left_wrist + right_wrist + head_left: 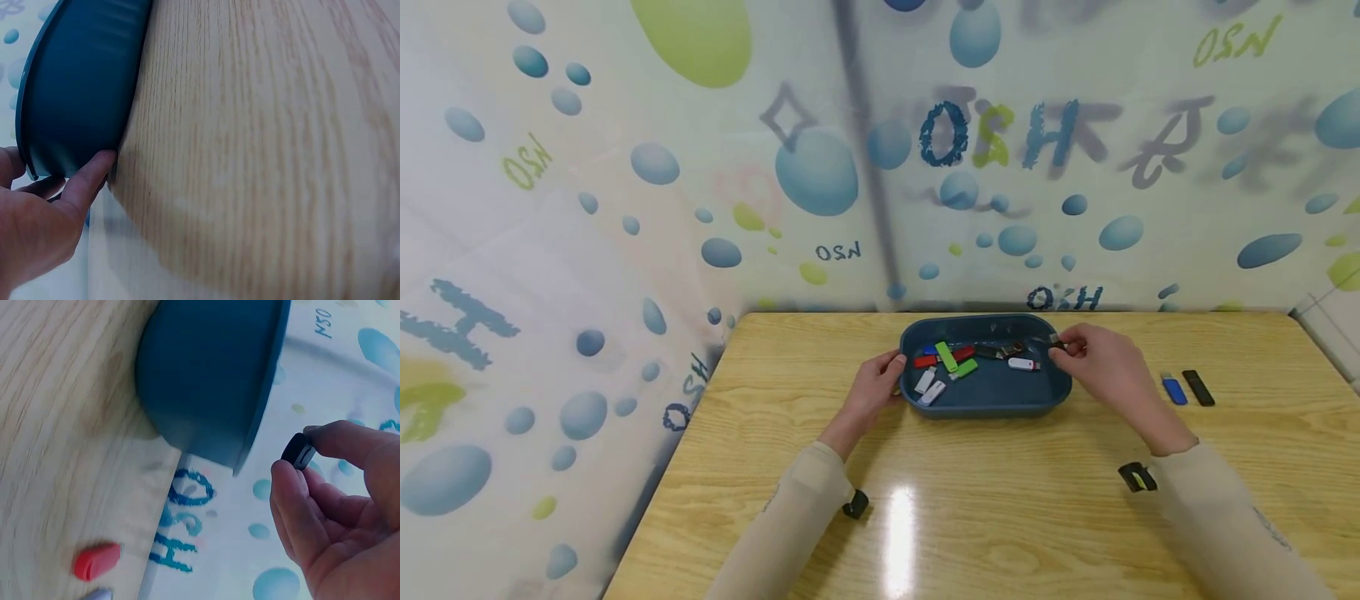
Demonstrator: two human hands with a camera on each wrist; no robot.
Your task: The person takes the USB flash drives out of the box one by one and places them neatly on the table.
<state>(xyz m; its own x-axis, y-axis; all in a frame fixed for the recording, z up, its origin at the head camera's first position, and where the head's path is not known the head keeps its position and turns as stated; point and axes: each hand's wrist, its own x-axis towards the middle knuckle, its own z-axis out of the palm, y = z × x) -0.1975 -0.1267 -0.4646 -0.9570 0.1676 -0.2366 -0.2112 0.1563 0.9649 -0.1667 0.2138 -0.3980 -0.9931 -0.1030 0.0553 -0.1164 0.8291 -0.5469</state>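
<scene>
A dark blue oblong tray [985, 412] stands on the table with several USB sticks inside. Among them are a bright green stick [946, 357], a white stick [1021, 364] with a red end, and others in red, black and blue. My left hand [876, 383] holds the tray's left end, thumb up at the rim and fingers against the outer wall. At the right end, my right hand [1105, 362] pinches a small black USB stick [299, 450] between thumb and fingertips. In the head view that stick overlaps the tray's right rim.
On the table [790, 400], right of the tray, lie a blue USB stick [1174, 389] and a black one [1198, 387]. A red stick [97, 561] lies on the wood in the right wrist view. Behind the table hangs a patterned curtain [820, 275].
</scene>
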